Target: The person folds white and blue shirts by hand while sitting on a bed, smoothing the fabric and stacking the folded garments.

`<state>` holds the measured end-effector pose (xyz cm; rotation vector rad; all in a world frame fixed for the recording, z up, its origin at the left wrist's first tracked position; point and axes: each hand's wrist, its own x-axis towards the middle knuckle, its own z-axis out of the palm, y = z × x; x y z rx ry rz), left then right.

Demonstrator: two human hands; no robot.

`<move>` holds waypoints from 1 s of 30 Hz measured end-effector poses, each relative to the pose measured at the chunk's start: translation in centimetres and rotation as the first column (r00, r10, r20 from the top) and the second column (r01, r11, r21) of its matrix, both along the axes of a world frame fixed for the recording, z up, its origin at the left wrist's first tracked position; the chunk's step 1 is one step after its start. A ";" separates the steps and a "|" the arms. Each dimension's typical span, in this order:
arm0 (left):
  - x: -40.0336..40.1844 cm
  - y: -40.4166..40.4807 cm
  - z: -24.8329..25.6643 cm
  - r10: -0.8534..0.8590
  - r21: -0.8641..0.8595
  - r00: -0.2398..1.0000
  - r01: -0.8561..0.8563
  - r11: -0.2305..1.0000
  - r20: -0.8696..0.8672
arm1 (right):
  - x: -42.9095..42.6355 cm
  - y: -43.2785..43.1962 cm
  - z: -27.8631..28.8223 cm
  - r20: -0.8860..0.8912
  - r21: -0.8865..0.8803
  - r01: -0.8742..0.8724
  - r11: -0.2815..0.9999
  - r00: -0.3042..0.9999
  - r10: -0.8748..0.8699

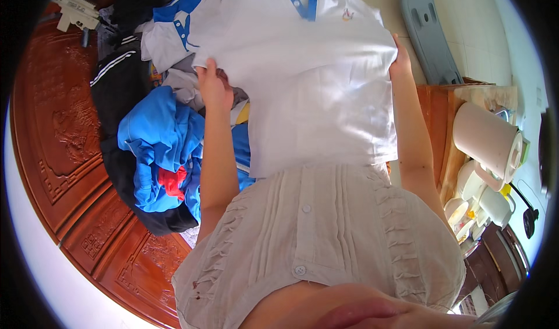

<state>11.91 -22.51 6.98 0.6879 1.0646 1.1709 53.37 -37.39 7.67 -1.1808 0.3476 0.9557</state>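
A white short-sleeved polo shirt [314, 76] with a blue collar and blue button placket is spread out in front of me, its hem towards my body. My left hand [400, 58] grips its right-hand edge near the sleeve, the fingers partly hidden by the cloth. At the opposite sleeve, my right hand [215, 84] pinches the fabric between thumb and fingers. Beyond that hand lies another white polo shirt with blue trim [161, 45]. A bright blue garment [161, 128] lies crumpled nearer to me, with a red cloth [173, 183] against it.
Black garments with white stripes [118, 80] lie along a carved wooden bench [65, 124]. A toy gun [77, 10] rests at the upper left. On the right, a wooden table [480, 92] holds a large pale pitcher [487, 137] and several cups. A grey plastic board [430, 36] is beyond it.
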 end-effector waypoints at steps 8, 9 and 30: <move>0.0 -0.1 -0.7 -0.024 -0.287 0.986 0.072 0.955 0.167 | 3.0 0.6 -2.5 -0.144 0.028 -0.374 0.927 0.916 0.374; -0.3 -0.2 -0.8 -0.012 -0.324 0.988 0.062 0.944 0.155 | 3.0 0.9 -2.6 -0.142 0.032 -0.375 0.926 0.916 0.376; 4.5 15.7 19.7 -0.155 0.229 0.979 0.122 0.966 0.130 | 3.4 10.6 23.4 0.609 0.317 -0.386 0.866 0.783 0.126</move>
